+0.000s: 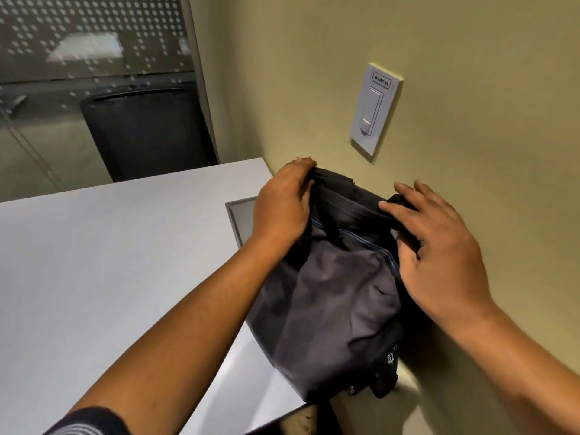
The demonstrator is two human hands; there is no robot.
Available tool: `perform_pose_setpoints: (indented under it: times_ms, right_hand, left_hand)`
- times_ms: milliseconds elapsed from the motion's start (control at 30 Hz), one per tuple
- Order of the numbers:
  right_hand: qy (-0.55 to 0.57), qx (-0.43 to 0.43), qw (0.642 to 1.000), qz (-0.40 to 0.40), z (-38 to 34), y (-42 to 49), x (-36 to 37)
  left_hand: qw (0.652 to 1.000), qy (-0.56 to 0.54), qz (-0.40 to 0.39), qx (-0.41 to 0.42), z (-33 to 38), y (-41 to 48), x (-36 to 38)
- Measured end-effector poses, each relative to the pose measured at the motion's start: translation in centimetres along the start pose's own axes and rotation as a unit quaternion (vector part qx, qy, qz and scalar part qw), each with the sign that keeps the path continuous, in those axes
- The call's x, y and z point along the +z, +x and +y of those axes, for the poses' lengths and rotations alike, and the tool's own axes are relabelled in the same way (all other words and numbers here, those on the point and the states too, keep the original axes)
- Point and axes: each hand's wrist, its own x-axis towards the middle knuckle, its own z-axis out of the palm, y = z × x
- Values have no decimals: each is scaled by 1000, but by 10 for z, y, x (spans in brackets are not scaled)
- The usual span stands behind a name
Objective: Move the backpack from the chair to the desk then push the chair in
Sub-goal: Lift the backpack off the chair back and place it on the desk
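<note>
Desk (pixel 94 262) wide and bare at left. Backpack (pixel 332 296) upright on its right edge against the wall (pixel 470 89), long axis running toward the camera. Left hand (pixel 282 202) clenched on top fabric; right hand (pixel 439 246) pinching the opposite top corner, fingers loosely spread. Switch (pixel 375 108) above. Chair out of view; nothing blocking.

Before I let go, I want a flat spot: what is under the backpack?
The backpack sits on the grey desk, partly covering a recessed panel. What lies beneath its middle is hidden.
</note>
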Motion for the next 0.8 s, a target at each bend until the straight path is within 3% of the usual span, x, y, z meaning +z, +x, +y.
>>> perform_pose_setpoints:
  times_ms: [100,200,300,433,567,800]
  right_hand:
    - [-18,-19,1000,8,2,-7,-6]
    - [7,-127,992,19,-2,-35,1]
    - [-2,-204,977,-55,-7,-63,27]
    - [-67,-191,965,-167,3,-81,70]
    - [-169,-162,925,-298,26,-87,100]
    - [-211,-184,897,-341,60,-89,118]
  left_hand:
    - [998,-21,14,-56,-7,-22,13]
    - [984,-75,47,-154,-17,-80,22]
    - [968,-85,60,-227,-26,-155,38]
    - [951,-98,8,-292,-28,-226,69]
    - [947,-99,-38,-303,-27,-263,89]
    - [943,-2,-88,-321,-51,-268,111]
